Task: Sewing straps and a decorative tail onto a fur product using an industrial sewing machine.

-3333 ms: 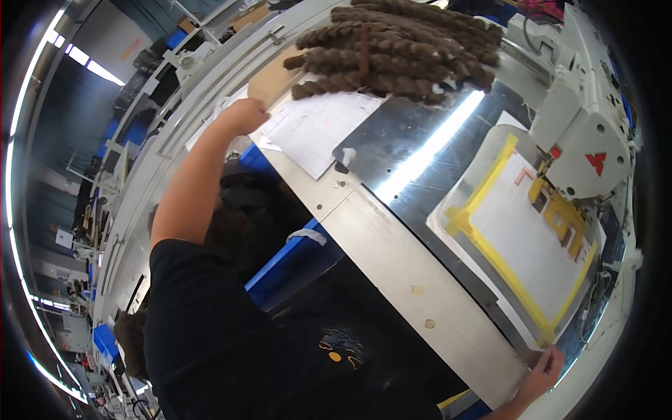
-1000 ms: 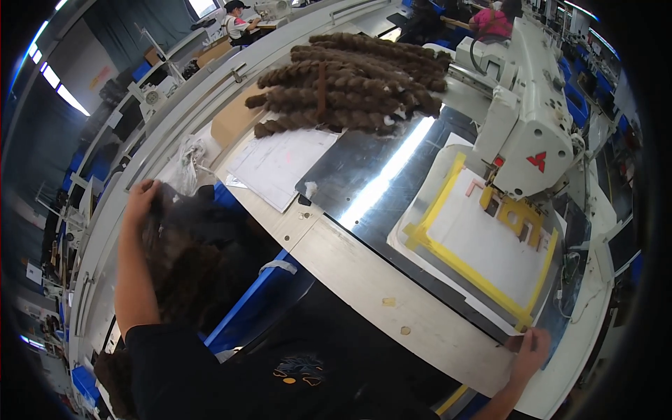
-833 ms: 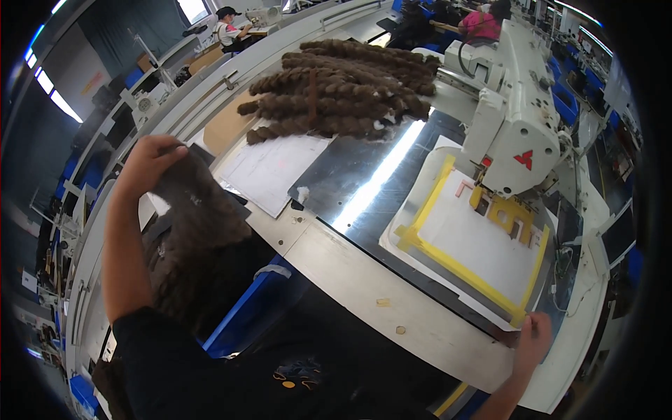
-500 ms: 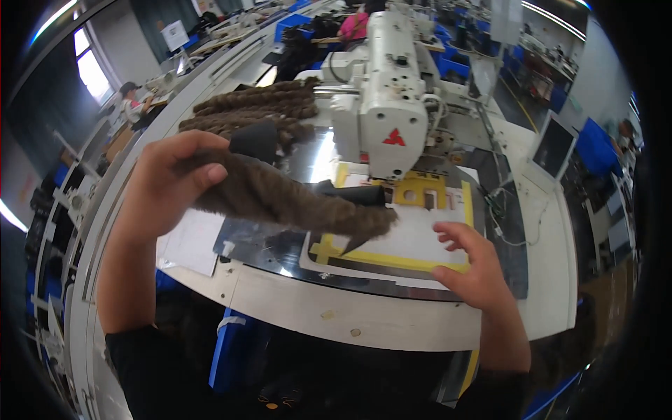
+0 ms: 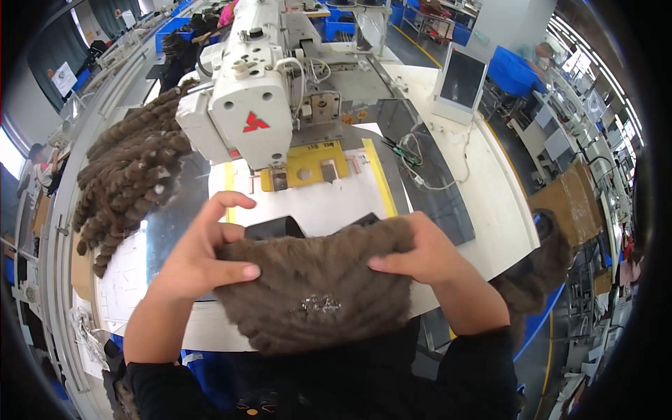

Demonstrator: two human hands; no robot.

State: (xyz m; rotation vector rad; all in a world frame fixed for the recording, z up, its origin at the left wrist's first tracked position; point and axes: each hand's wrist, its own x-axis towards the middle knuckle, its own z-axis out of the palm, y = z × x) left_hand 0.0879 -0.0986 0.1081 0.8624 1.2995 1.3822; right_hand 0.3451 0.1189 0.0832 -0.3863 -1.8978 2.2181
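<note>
A brown furry piece (image 5: pixel 322 266) is stretched between my two hands, its broad face turned up at me. A small silvery, glittering patch (image 5: pixel 320 304) lies at its lower middle. My left hand (image 5: pixel 196 252) pinches the left upper corner, thumb on the front and index finger raised off it. My right hand (image 5: pixel 430 252) grips the right upper corner with the thumb on top; its other fingers are hidden behind. Black strips (image 5: pixel 276 227) stick out past the far edge. Beyond is a white sewing machine (image 5: pixel 248 105), its head over a yellow template (image 5: pixel 308 168) on a white sheet.
A heap of brown furry pieces (image 5: pixel 133 168) lies left of the machine. A green-handled tool (image 5: pixel 402 152) and a pale cable (image 5: pixel 458 180) rest to the right. Farther back stands a small screen (image 5: pixel 462 77). More brown fur (image 5: pixel 535 273) hangs at the table's right edge.
The furry piece, held edge-on by my left hand alone, is now turned broad side up and nearer me. My right hand has closed on its other end. The view has swung right.
</note>
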